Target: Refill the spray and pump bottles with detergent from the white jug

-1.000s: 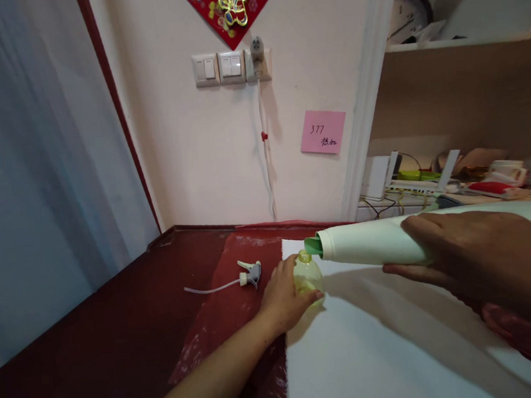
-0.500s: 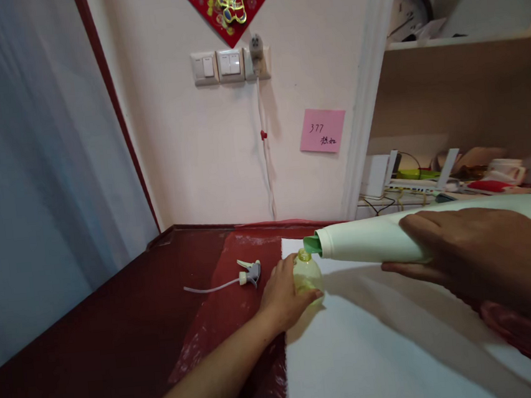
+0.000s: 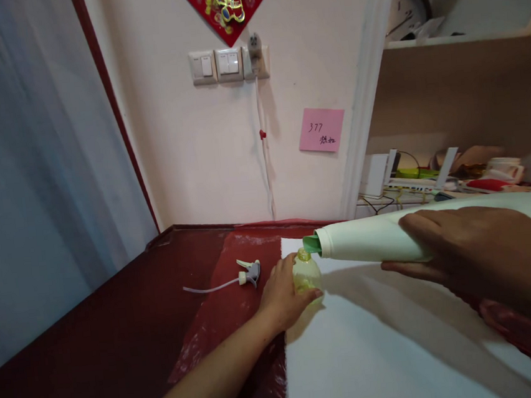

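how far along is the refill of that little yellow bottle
Done: the spray head is off and lies on the red mat. In hand: the left hand steadies the small yellow bottle while the right hand tips the big white bottle, spout at its mouth. Fill level can't be judged. Left: spray head not yet back on.

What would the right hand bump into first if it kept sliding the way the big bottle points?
Probably the small yellow bottle, held by the left hand. The right hand aims the big bottle's green spout just over its mouth.
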